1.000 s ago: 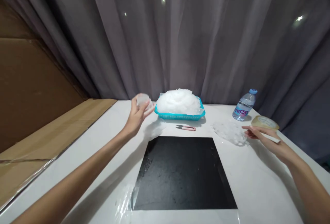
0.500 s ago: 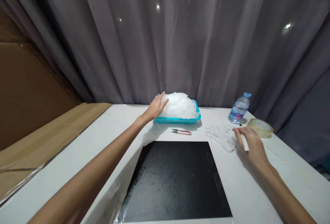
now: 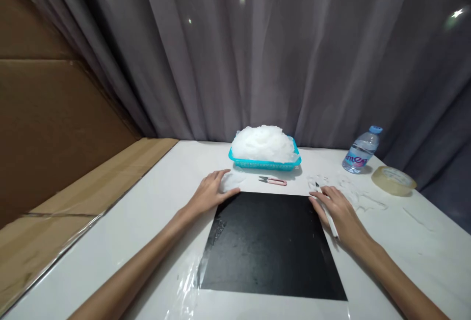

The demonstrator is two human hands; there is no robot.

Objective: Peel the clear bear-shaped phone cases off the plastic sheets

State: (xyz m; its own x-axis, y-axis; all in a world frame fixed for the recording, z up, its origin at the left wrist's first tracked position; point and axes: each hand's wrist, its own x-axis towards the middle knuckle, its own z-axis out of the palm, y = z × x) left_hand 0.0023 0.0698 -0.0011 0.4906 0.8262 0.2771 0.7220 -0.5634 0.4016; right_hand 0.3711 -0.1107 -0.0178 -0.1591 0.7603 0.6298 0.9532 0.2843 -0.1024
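My left hand [image 3: 210, 191] rests at the far left corner of a black board [image 3: 272, 246], thumb and fingers apart. A thin whitish translucent piece [image 3: 233, 181] lies between its thumb and index finger; I cannot tell whether it is gripped. At the far right corner, my right hand [image 3: 336, 212] holds a slim white pen-like tool [image 3: 331, 223] whose dark pointed tip faces away from me. Its fingertips touch or nearly touch the board's edge. Behind the board lie pink thread snips [image 3: 276, 181]. Beyond them stands a blue basket [image 3: 265, 165] heaped with soft white translucent material [image 3: 263, 144].
White scraps [image 3: 370, 202] lie beyond my right hand. A water bottle [image 3: 361, 152] and a roll of clear tape [image 3: 393, 181] stand at the right. Clear plastic film [image 3: 187, 273] shines left of the board. Cardboard [image 3: 106, 175] flanks the table, with a grey curtain [image 3: 272, 65] behind.
My left hand has come from the basket to the board's far left corner. My right hand has moved left from the white scraps to the far right corner with the tool. The view has shifted.
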